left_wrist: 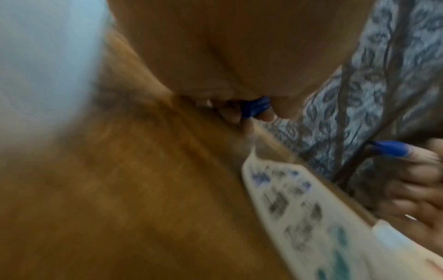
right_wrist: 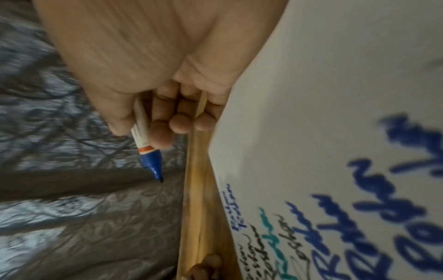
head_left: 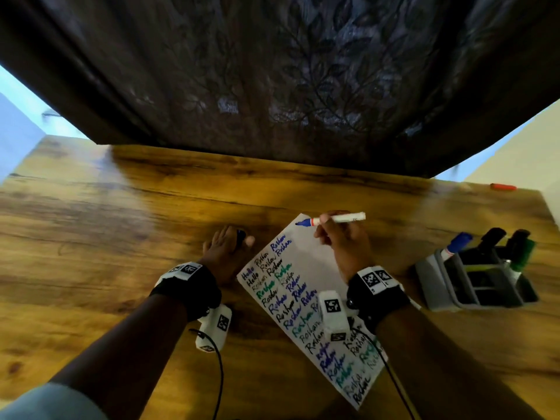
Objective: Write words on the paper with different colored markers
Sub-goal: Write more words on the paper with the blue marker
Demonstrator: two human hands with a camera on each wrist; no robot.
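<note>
A white paper (head_left: 315,256) (right_wrist: 335,113) (left_wrist: 299,208) lies slanted on the wooden table (head_left: 121,237), filled with rows of words in blue, black and green. My right hand (head_left: 324,225) (right_wrist: 153,132) grips an uncapped blue marker (head_left: 339,219) (right_wrist: 146,151) above the paper's far corner. The marker's tip points left, off the sheet. My left hand (head_left: 239,239) (left_wrist: 249,115) rests on the table just left of the paper and pinches the marker's blue cap (head_left: 241,235) (left_wrist: 255,108) in its fingertips.
A grey marker holder (head_left: 445,277) stands to the right of the paper with blue, black and green markers in it. A small red object (head_left: 503,187) lies near the far right edge. A dark leaf-patterned curtain (head_left: 272,71) hangs behind the table.
</note>
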